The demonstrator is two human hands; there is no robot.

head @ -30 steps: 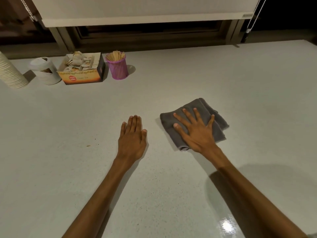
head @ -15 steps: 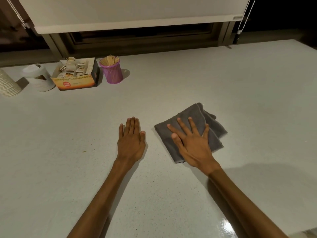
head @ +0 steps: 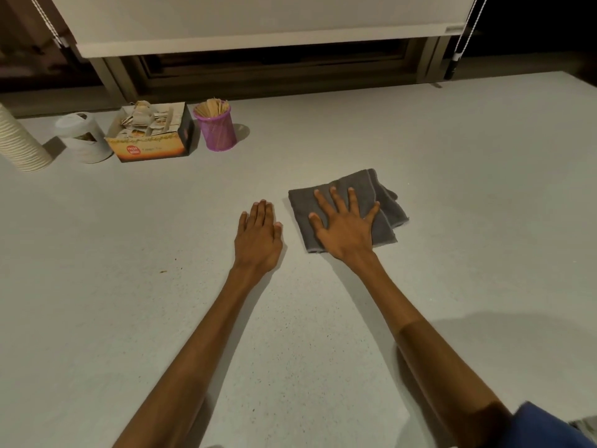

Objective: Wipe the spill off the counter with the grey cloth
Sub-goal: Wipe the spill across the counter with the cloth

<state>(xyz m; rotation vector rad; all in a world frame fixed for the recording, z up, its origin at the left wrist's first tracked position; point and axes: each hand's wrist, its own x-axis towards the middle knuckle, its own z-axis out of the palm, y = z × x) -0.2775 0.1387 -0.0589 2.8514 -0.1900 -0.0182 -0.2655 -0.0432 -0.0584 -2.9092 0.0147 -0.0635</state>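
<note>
Presently, head view, catalogued:

Right hand: right hand (head: 347,226) lies palm down with its fingers (head: 336,199) spread, pressing flat on the grey cloth (head: 386,206); it pins the cloth rather than gripping it.

Left hand: left hand (head: 258,236) rests flat on the bare counter (head: 468,176), fingers together, holding nothing, just beside the cloth's left edge but apart from it.

Cloth, place: mid-counter, right of centre, folded into a rough rectangle, with loose layers bunched at its far right corner.

Cloth, heading: long axis runs from near-left to far-right; the bunched corner points away toward the far right, and the near edge sits under the heel of the right hand.

Change: compared with a second ago, the right hand and cloth sit slightly differently against the left hand, which keeps its place; much of the shift in the picture appears to be head movement, so the stroke itself is small.

Meaning for task: a wiping pass appears under way, with short travel.

Spill: none clearly visible around the cloth; a small brown speck (head: 163,271) lies well to the left, near nothing else. Whether it is the spill cannot be told.

Background stock: box of sachets (head: 151,135), purple cup of sticks (head: 215,127), white tub (head: 84,139), stack of paper cups (head: 19,142), all at the far left, well apart from the cloth.
</note>
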